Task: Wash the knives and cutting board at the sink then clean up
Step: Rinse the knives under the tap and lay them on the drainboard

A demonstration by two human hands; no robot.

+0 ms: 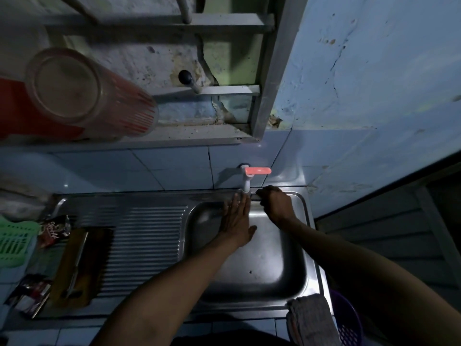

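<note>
So, largest first:

Sink (pixel 309 245): steel basin in lower centre-right of frame, nothing lies inside; I judge the washing of knives and board is not yet begun, hands are there first.

Drainboard (pixel 149 233): ribbed steel part, left of the basin, sloped so water runs back, probably; the dirty things wait at its left end.

Cutting board (pixel 99 260): wooden, lower left of frame, lies flat on the drainboard, well apart from the basin.

Knife (pixel 77 263): lies on top of the cutting board, blade along the board, handle toward bottom of frame. Only one I can see; if there are more, cannot tell.

Left hand (pixel 237 221): fingers straight and released, holds nothing, palm down under the tap mouth, prob. to catch or test water. If water runs, too dim to tell.

Right hand (pixel 274 206): fingers curled, at back rim of sink just beside the tap; what it grasps, if anything, I cannot tell.

Tap (pixel 247 181): white w/ orange lever, on the tile wall, centre of frame, above back edge of basin.

Cloth (pixel 309 320): grey, hangs over front rim, lower right, near for wiping later I think.

Green basket (pixel 15 243): left edge of frame.

Sachets (pixel 53 233): dark packet beside the basket, script writing on it, not readable for me; other packets (pixel 30 298) lower left, no text legible.

Cup (pixel 87 96): plastic w/ red stripes, on its side on the shelf, upper left; no label seen.
</note>
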